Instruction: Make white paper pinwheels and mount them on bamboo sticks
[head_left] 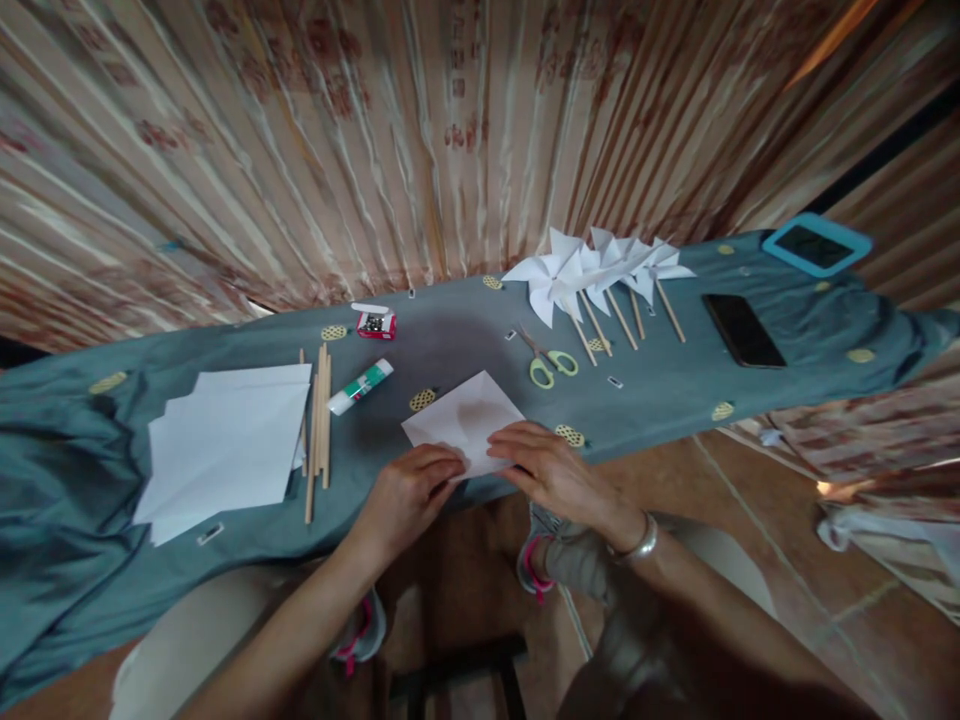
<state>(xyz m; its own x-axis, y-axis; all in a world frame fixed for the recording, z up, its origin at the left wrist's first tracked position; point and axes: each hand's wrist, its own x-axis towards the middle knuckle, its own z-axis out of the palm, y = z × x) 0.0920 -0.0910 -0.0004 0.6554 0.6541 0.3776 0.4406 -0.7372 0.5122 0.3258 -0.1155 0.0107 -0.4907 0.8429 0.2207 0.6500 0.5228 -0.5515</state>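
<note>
A square sheet of white paper (480, 405) lies turned cornerwise at the table's near edge, with faint creases on it. My left hand (412, 490) pinches its near-left edge, fingers curled. From the right, my right hand (555, 470) grips the near-right part, fingers over the paper and the thumb hidden beneath. Just beyond the sheet are scissors (551, 365) with yellow-green handles. To the left lie a glue stick (361, 387), several wooden sticks (322, 415) and a stack of white paper (225, 440). A small red box (376, 323) of dark pins stands open farther back.
Several white paper pinwheels (555, 280) on sticks lie in a row at the back right. Near them are a black phone (742, 330) and a blue-framed device (817, 245). A patterned green cloth (660, 400) covers the narrow table, backed by a corrugated wall (420, 150).
</note>
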